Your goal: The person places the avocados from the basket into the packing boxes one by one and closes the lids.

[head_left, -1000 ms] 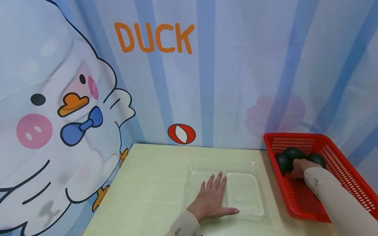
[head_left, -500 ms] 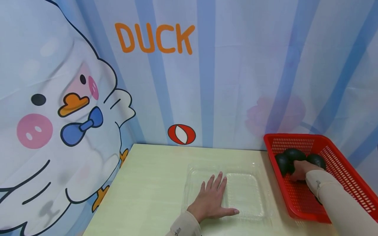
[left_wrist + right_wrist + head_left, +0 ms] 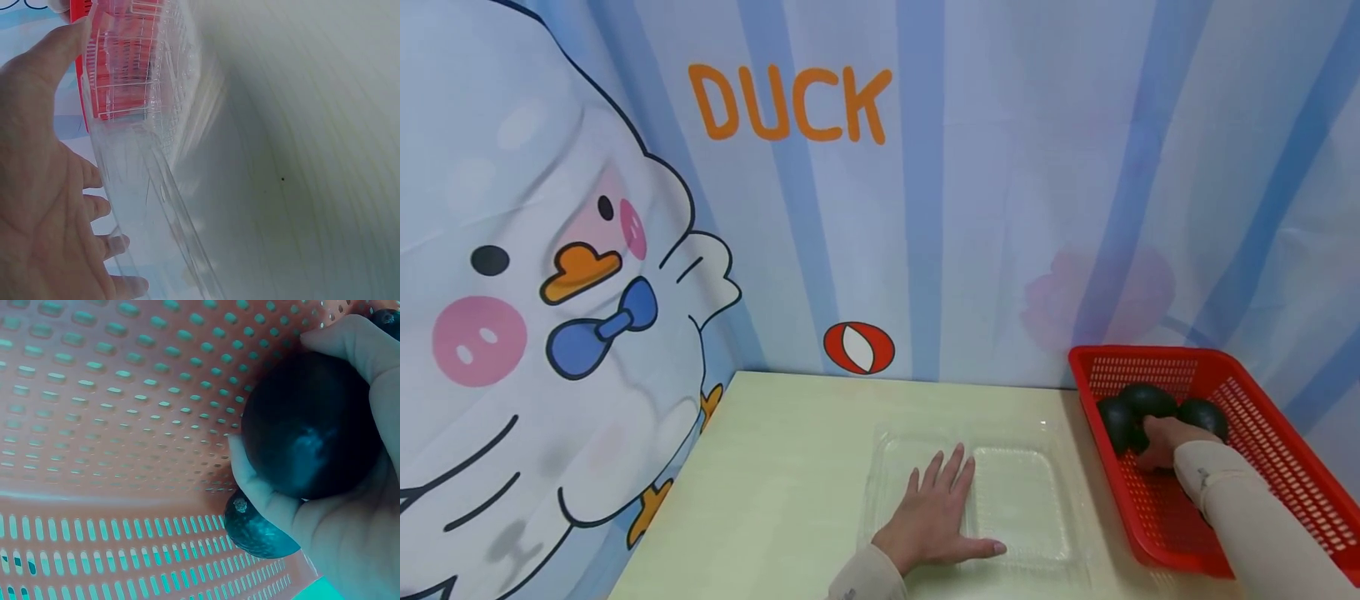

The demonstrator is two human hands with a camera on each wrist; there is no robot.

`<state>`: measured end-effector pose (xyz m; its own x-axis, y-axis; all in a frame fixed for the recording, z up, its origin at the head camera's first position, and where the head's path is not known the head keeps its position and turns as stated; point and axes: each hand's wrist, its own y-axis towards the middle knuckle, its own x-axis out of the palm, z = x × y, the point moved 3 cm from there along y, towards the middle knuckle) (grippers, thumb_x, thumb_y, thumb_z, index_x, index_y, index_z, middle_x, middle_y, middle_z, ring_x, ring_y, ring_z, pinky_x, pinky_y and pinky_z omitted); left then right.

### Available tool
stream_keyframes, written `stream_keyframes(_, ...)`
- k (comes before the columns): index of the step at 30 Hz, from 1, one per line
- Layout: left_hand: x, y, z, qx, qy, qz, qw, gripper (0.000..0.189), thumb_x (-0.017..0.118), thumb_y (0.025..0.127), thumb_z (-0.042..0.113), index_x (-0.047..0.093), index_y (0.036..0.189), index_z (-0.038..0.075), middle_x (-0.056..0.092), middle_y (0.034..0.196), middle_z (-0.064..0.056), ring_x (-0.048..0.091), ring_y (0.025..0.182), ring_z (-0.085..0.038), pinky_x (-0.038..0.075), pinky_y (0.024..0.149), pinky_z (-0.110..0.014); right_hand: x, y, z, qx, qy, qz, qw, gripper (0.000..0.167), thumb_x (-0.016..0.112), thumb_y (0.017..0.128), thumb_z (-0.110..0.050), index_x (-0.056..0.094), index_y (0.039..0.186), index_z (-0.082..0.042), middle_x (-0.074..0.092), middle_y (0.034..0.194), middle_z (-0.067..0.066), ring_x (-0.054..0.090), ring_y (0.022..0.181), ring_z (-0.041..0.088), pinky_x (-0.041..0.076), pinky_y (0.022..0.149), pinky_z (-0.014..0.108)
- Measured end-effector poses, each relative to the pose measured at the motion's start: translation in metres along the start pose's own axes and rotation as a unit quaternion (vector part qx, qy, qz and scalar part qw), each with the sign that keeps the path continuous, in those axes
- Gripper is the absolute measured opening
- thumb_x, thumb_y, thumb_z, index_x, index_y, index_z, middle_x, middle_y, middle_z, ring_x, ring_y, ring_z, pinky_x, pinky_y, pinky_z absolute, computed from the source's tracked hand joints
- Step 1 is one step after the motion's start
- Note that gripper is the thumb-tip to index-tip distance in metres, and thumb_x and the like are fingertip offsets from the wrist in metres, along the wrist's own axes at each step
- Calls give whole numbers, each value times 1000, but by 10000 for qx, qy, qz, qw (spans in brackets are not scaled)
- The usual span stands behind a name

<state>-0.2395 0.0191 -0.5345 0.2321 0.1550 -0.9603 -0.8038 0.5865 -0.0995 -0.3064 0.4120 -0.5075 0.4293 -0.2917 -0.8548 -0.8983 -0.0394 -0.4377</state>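
My left hand (image 3: 928,517) rests spread over the left part of a clear plastic clamshell container (image 3: 1022,508) on the table. In the left wrist view, its straight fingers and thumb lie along the top edge of the clear container (image 3: 125,162). Inside the red basket (image 3: 1120,492), my right hand (image 3: 1168,442) reaches down among dark avocados. The right wrist view shows thumb and fingers curled round one dark avocado (image 3: 309,425). A second avocado (image 3: 259,531) lies just behind those fingers. The held avocado is mostly hidden by the hand in the head view.
Several avocados lie at the far end of the basket, including one avocado (image 3: 1116,423) by its left wall and another avocado (image 3: 1202,417) to the right. The pale table (image 3: 775,475) meets a printed duck curtain (image 3: 985,208) at its back edge.
The head view has shifted slightly, so the scene sits a little lower. Both hands stay in nearly the same places, the left on the container and the right in the basket.
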Motion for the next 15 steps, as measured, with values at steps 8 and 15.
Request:
stream_keyframes(8,0,-4,1,-19,47,120,9999,112,49,82,86,18,164,17,8,172,-2,19,156,-31,30,116,-62,-3,-5,-5,26,-77,-26,10000,82,80,85,-31,41,138,16,43,134,46,48,119,58,40,98,72)
stream_keyframes(15,-1,-5,1,-58,-60,102,9999,113,50,82,86,17,164,17,8,172,-2,19,156,-32,30,116,-63,-6,-5,-4,-66,-184,33,9998,81,78,85,-33,41,136,17,47,131,45,52,115,56,44,94,70)
